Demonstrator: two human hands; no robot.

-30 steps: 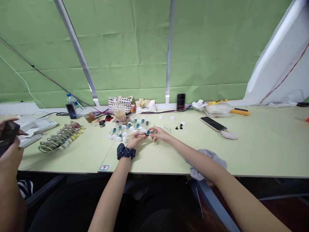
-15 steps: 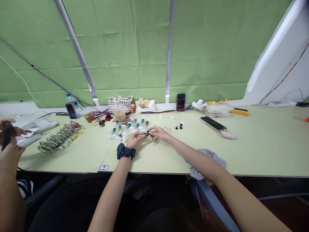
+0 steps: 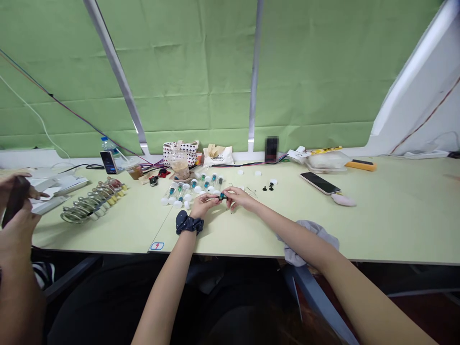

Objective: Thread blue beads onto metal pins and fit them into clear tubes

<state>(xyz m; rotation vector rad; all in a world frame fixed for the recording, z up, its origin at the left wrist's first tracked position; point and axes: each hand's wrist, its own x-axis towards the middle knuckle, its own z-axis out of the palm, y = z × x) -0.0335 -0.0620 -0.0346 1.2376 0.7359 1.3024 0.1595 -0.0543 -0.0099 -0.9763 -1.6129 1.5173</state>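
Observation:
My left hand [image 3: 204, 205] and my right hand [image 3: 240, 199] meet at the middle of the pale green table [image 3: 251, 235]. Their fingertips pinch a small teal-and-black part [image 3: 223, 196] between them, and a thin wire seems to run from it toward my left fingers. A dark scrunchie [image 3: 189, 224] circles my left wrist. Just beyond my hands lie several clear tubes with teal insides [image 3: 190, 188], mixed with white round caps [image 3: 187, 197].
At the left edge, a co-worker's hands [image 3: 16, 208] hold a dark object. Metal coils with yellow ends [image 3: 91, 206] lie nearby. A phone [image 3: 319, 183], small black pieces [image 3: 268, 188] and a grey cloth [image 3: 305, 242] are on the right. Bags [image 3: 180, 153] stand along the back.
My hands stay together on the small part, with little movement. The view has shifted slightly, and the co-worker's hands have moved the dark object a little.

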